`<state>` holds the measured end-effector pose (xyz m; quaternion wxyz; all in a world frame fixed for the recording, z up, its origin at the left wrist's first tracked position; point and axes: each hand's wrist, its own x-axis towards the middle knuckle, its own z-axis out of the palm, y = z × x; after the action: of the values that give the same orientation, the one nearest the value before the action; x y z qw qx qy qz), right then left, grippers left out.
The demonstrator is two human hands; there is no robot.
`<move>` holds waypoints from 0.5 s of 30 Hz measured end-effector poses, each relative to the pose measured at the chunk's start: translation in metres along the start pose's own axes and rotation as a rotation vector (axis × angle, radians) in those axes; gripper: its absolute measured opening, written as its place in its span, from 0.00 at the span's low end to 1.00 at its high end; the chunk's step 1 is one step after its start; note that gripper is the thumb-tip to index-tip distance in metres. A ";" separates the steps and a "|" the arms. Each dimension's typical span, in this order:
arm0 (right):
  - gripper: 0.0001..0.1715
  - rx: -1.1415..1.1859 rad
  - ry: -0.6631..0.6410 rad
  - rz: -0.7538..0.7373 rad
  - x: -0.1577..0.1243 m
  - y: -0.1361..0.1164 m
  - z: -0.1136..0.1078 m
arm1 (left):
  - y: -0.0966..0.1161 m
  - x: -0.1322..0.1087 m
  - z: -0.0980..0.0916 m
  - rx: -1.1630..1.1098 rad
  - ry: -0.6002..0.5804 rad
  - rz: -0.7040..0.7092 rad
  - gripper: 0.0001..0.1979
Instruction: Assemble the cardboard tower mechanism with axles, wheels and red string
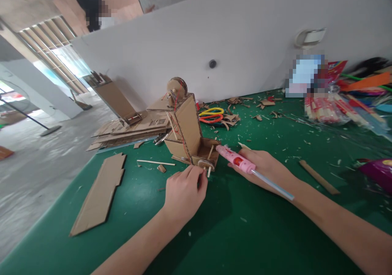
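Note:
A cardboard model [187,124] stands upright on the green table, with a round cardboard wheel [177,86] and red wires at its top. Across its low front tray runs a thin wooden stick [211,152], beside a small disc [206,165]. My left hand [185,189] is closed with thumb and forefinger at the tray's near edge, by the disc; the exact grip is partly hidden. My right hand [260,167] is wrapped around a pink hot glue gun [237,160]. A clear glue stick [272,185] sticks out of its back, and its nozzle points at the tray.
A cut cardboard piece [99,193] and a thin stick [156,162] lie left. Stacked cardboard sheets [131,128] carry a tall cardboard box [118,99]. Cardboard scraps and yellow and orange loops [211,115] lie behind. Packaged craft supplies [327,107] fill the back right.

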<state>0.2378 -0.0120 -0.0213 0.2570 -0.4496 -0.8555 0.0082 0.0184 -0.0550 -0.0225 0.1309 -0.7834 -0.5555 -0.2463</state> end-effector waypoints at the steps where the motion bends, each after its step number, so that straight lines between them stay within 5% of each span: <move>1: 0.18 -0.001 0.003 0.001 0.000 0.000 0.000 | 0.000 0.000 -0.001 0.008 -0.002 0.007 0.10; 9: 0.18 0.017 0.006 0.007 0.000 0.000 -0.002 | -0.001 0.001 0.000 0.049 0.005 0.045 0.13; 15: 0.21 0.037 0.020 -0.014 0.001 -0.001 -0.003 | 0.000 0.002 0.000 0.072 -0.052 -0.053 0.11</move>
<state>0.2379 -0.0130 -0.0177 0.2741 -0.4386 -0.8557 0.0178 0.0191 -0.0539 -0.0216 0.1378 -0.7692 -0.5878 -0.2091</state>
